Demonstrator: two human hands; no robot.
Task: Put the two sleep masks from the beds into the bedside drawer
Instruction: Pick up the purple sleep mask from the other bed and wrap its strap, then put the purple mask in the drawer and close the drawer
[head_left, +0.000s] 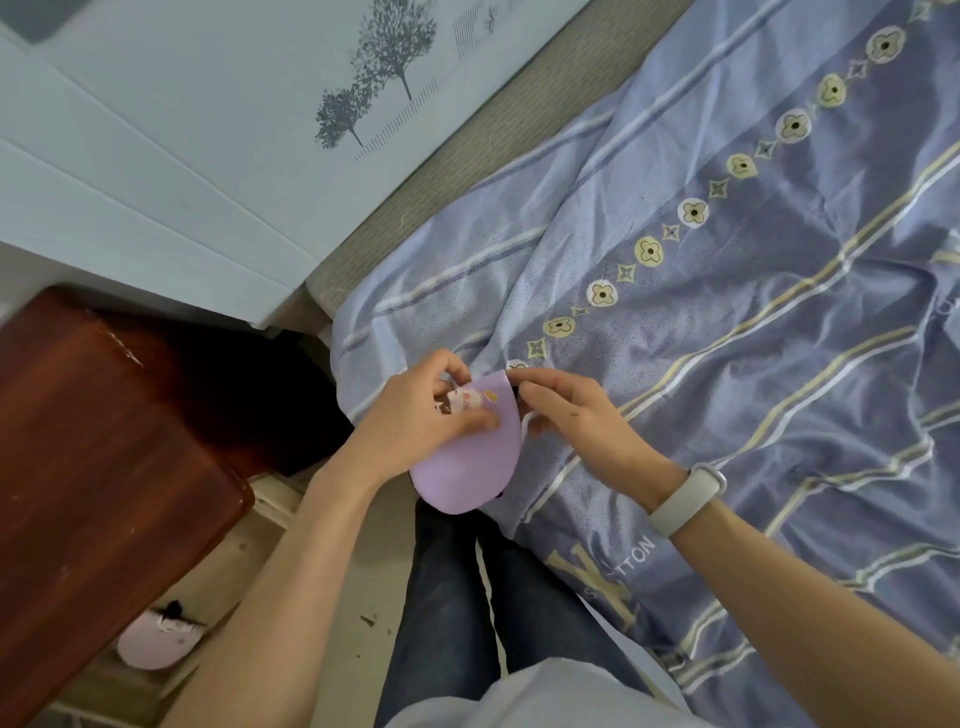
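A lilac sleep mask (470, 462) with a small cartoon print is held at the near edge of the bed, folded over. My left hand (423, 415) pinches its left side, thumb over the print. My right hand (569, 410) grips its upper right edge, where a dark strap shows. A second, pale pink sleep mask (153, 644) lies in the open bedside drawer (171, 680) at the lower left, under the cabinet top. The reddish wooden bedside cabinet (104, 467) stands left of the bed.
The bed carries a crumpled blue striped sheet (727, 312) with flower motifs. A pale headboard (182, 130) with tree prints runs along the top left. My legs in dark jeans (467, 597) stand on the tiled floor between cabinet and bed.
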